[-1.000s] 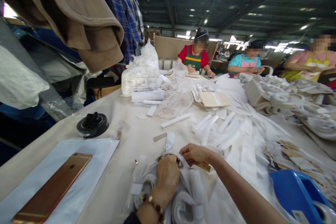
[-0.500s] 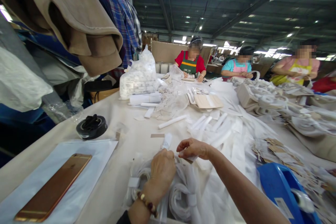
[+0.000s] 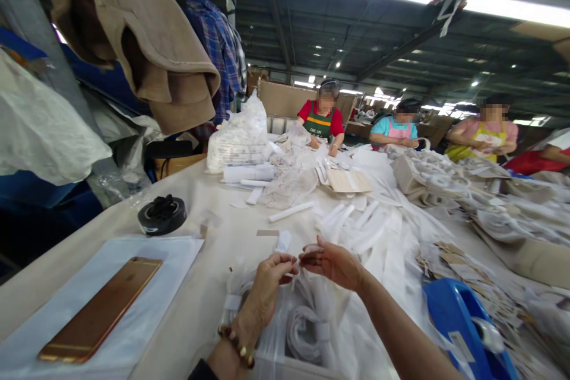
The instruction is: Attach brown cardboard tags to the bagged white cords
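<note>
Two bare hands work close together over the table (image 3: 222, 237): the left hand (image 3: 267, 288), with a bead bracelet (image 3: 236, 344) at the wrist, and the right hand (image 3: 332, 264). Each is pinched nearly shut between thumb and fingertips, with a small clear sliver (image 3: 312, 248) held between them; it is too thin to tell what it is. Just below the hands lies a clear bag (image 3: 276, 338) of coiled white straps (image 3: 305, 329). To the left, a gold phone (image 3: 100, 309) rests on a white sheet (image 3: 178, 255), and a black tape roll (image 3: 162, 215) sits beyond it. To the right are a blue tray (image 3: 458, 314) and scattered tan cards (image 3: 458, 261). Farther on lie white strips (image 3: 356, 225) and a bulging plastic sack (image 3: 236, 136). Three co-workers (image 3: 394, 133) sit across the table, and a brown coat (image 3: 146, 53) hangs overhead at left.
</note>
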A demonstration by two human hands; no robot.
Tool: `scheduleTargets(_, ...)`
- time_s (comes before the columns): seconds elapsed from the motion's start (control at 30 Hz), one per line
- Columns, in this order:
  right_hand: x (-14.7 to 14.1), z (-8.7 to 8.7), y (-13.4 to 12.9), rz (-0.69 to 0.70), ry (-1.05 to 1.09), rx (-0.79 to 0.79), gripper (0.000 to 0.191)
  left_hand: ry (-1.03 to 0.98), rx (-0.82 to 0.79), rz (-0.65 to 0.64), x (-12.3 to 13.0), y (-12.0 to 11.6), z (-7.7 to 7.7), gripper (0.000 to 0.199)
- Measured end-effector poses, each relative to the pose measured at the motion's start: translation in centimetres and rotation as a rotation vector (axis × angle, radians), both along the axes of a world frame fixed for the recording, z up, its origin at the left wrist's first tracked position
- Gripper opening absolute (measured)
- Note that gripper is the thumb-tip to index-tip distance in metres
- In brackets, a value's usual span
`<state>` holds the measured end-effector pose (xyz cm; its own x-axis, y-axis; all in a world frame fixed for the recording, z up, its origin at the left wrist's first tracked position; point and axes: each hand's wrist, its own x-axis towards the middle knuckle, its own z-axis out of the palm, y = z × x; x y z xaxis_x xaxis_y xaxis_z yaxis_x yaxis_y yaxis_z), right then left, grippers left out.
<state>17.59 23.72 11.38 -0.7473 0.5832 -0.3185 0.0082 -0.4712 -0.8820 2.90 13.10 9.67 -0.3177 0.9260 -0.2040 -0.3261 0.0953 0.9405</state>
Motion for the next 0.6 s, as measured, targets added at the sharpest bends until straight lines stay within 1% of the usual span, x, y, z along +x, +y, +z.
scheduleTargets(0.07,0.4,0.0,-0.3,-0.005,0.046,-0.012,0.059,-0.075,0.017,0.017,0.0,0.1,-0.3,0.032)
scheduleTargets(0.13,0.5,-0.3,-0.6,-0.029,0.076,0.018,0.066,-0.138,0.022,0.032,-0.1,0.5,-0.7,0.035)
scheduleTargets(0.17,0.4,-0.6,-0.7,-0.051,0.073,0.042,0.065,-0.162,0.018,0.041,0.0,0.7,-0.9,0.037)
scheduleTargets(0.2,0.2,-0.9,-0.8,-0.082,0.053,0.071,0.060,-0.181,0.014,0.053,0.0,0.9,-1.0,0.037)
scheduleTargets(0.3,-0.8,-2.0,-1.1,-0.188,-0.046,0.151,0.039,-0.214,0.008,0.106,0.2,1.5,-1.3,0.035)
scheduleTargets(0.37,-1.5,-2.3,-1.5,-0.228,-0.083,0.213,0.039,-0.227,0.016,0.141,0.4,1.6,-1.3,0.036)
scheduleTargets(0.43,-1.9,-2.1,-1.9,-0.221,-0.099,0.276,0.043,-0.238,0.024,0.166,0.5,1.7,-1.3,0.038)
scheduleTargets(0.5,-2.0,-1.5,-2.3,-0.194,-0.114,0.334,0.044,-0.242,0.035,0.183,0.6,1.6,-1.3,0.040)
scheduleTargets(0.6,-2.1,-0.5,-2.3,-0.122,-0.156,0.399,0.042,-0.232,0.059,0.203,0.8,1.5,-1.3,0.043)
